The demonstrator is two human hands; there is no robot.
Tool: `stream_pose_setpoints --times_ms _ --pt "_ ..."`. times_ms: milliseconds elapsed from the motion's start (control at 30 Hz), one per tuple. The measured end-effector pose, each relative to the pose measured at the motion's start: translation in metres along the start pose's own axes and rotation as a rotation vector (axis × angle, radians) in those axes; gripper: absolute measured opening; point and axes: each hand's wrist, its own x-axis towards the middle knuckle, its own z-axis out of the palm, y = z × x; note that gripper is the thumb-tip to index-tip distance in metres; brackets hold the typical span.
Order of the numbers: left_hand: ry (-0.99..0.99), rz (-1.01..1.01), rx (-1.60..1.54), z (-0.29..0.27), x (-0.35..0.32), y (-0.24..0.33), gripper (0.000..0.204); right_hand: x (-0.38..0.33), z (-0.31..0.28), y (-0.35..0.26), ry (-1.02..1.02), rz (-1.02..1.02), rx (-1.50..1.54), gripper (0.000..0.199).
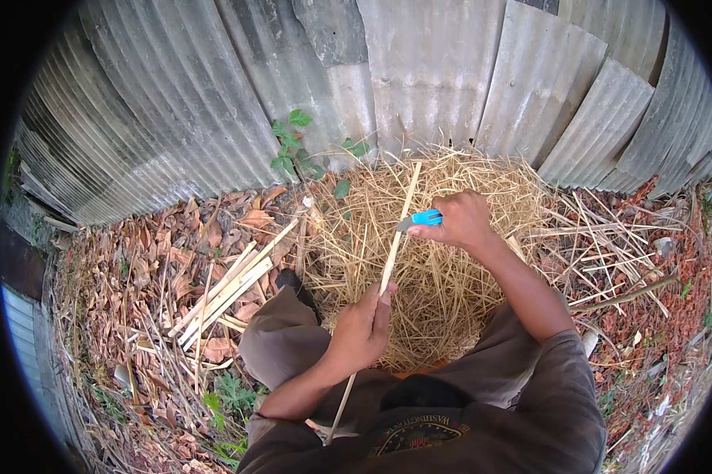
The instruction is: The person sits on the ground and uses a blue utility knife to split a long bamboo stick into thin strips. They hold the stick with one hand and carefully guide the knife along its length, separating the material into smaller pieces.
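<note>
My left hand [360,328] is closed round the lower part of a long, pale strip of split bamboo [392,251]. The strip slants up and away in front of me, and its thin tail runs down past my left forearm. In my right hand [460,221] is a utility knife with a bright blue handle [428,217]. Its grey blade [405,224] rests against the strip, well above my left hand. Straw-like shavings [443,292] lie heaped on the ground under both hands, between my legs.
Several split bamboo pieces [225,294] lie to the left on dry brown leaves [166,253]. Thin sticks [608,245] are scattered at the right. A corrugated metal fence [435,71] stands across the far side, with a green leafy plant [293,146] at its foot.
</note>
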Motion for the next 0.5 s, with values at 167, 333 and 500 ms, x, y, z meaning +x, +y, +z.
stream_pose_setpoints --times_ms 167,333,500 --pt "-0.032 -0.003 -0.084 0.003 -0.001 -0.005 0.022 0.018 -0.010 0.031 -0.251 0.370 -0.078 0.083" --pt "-0.114 0.003 -0.110 0.010 -0.004 -0.002 0.023 0.016 -0.009 0.075 -0.224 0.671 -0.138 0.085" --pt "-0.102 -0.022 -0.137 0.003 -0.006 -0.007 0.025 0.008 -0.033 0.087 -0.205 0.815 -0.013 0.081"
